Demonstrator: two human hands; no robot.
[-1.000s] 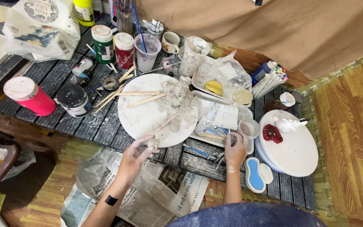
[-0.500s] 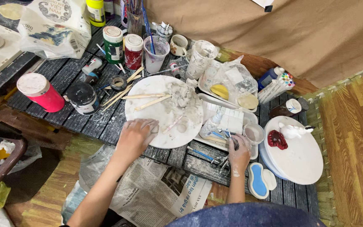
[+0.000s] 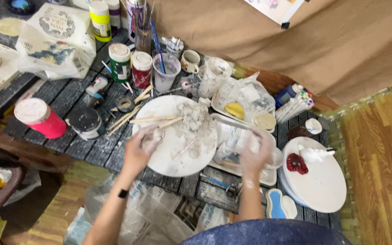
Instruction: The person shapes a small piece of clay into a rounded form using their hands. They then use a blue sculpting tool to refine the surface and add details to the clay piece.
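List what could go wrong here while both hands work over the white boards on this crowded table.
1. The left hand rests on the round white board next to loose wooden sticks; a sweep could knock them off.
2. The right hand, blurred, is over the tray, close to a small clear cup that might tip.
3. The cup of brushes behind looks top-heavy and may topple if bumped.

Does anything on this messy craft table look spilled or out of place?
Nothing looks spilled. White residue smears the dark slatted table, and wooden sticks lie loose across the round white board near the left hand.
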